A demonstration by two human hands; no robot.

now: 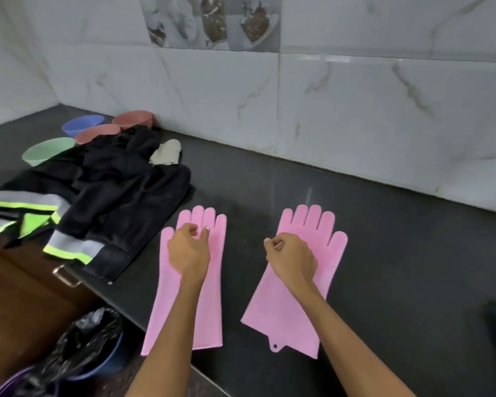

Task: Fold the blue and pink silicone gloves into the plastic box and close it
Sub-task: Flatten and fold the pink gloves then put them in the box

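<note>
**Two pink gloves laid flat, a hand over each**

While both arms are stretched out over the dark counter (384,253), two pink gloves are seen lying flat on it, side by side and a little apart, fingers pointed toward the tiled wall (355,110). The left glove (184,310) is laid near the counter's front edge, its cuff reaching that edge. The right glove (287,310) is turned slightly, and a small tab with a hole is seen at its cuff. No blue glove and no plastic box can be made out in this view.

The left hand (188,247) is held over the palm of the left glove, fingers curled loosely inward with nothing caught between them; whether the glove is touched cannot be told. The right hand (291,257) is held the same way over the palm of the right glove, fingers loosely curled and nothing gripped, and contact cannot be judged there either.

To the left, a heap of black clothing with grey and neon-yellow bands (103,202) is spread on the counter, just beside the left glove. A small grey cloth (166,156) is laid on top of it. Behind the heap, four bowls are grouped by the wall: a green one (45,151), a blue one (82,124) and two reddish ones (98,133) (133,118). Below the counter's edge, a bin lined with a black bag (89,345) is partly shown.
</note>
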